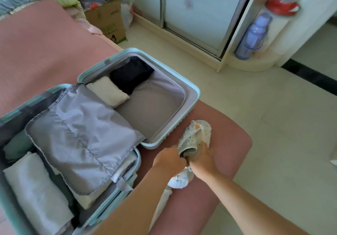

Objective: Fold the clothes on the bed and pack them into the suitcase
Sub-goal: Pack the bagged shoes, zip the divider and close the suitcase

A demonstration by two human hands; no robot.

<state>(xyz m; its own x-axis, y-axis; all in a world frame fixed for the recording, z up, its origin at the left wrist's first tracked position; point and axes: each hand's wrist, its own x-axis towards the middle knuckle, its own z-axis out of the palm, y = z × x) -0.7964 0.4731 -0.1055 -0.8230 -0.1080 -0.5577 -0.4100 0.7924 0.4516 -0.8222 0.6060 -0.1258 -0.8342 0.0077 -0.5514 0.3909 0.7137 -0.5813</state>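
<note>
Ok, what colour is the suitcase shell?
Pale mint green; the suitcase rim shows it best in the head view, around the grey lining.

Suitcase (191, 96) shell — ribbed, smooth plastic, seemingly; its divider flap (82, 134) slightly shiny cloth. Bed (45, 52) cover matt fabric — floor (255, 107) glossy tile.

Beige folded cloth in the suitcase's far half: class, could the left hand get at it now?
Probably yes: the beige folded cloth lies uncovered, nothing above it, though the left hand must release the pale patterned garment.
</note>
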